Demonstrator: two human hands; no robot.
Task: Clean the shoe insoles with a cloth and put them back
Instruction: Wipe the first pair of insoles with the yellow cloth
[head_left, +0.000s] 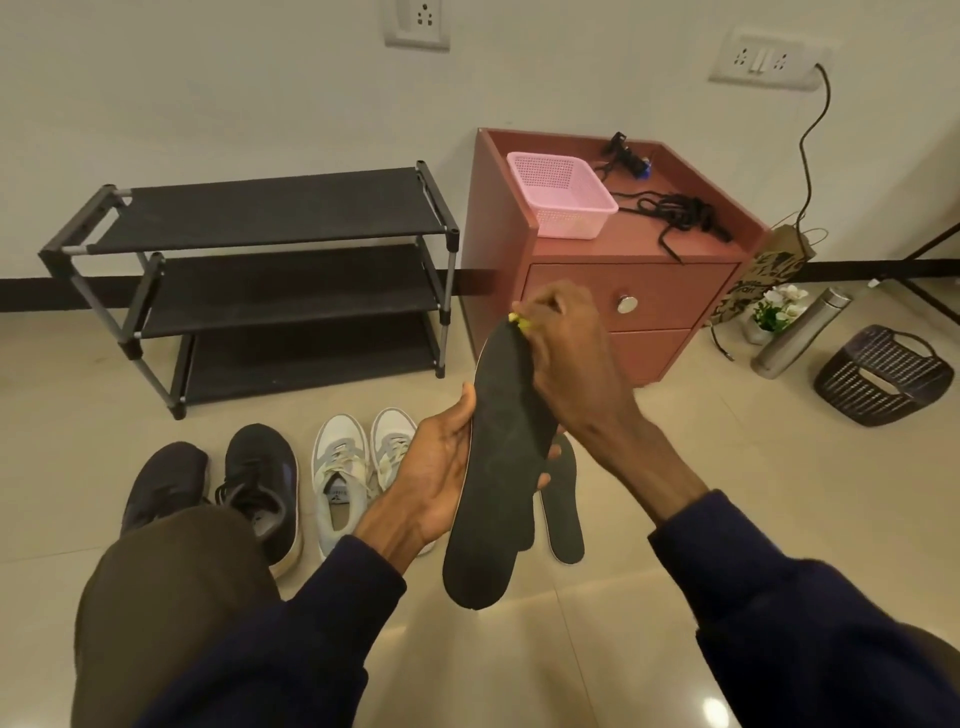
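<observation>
A: Insoles, count?
B: Two for sure. One black insole (498, 467) is held up in the air, tilted, toe end away from the person. A second insole (566, 514) lies flat on the floor just behind it. There's a dark edge behind the held one; can't tell if that's a third.
A: Hands?
B: The left hand (441, 467) grips the black insole at mid-length, thumb on the front edge and fingers wrapped behind. The right hand (571, 364) has its fingers curled, pinching a yellow cloth (521, 321) against the toe end.
A: Shoes?
B: Four, in a floor row: two dark shoes (262, 478) on the left, two white shoes (340, 478) beside them.
A: Rest?
B: One three-shelf rack (280, 208), one red cabinet (649, 301) with one pink basket (563, 200) on top, one dark basket (883, 374), and one steel bottle (800, 332).
</observation>
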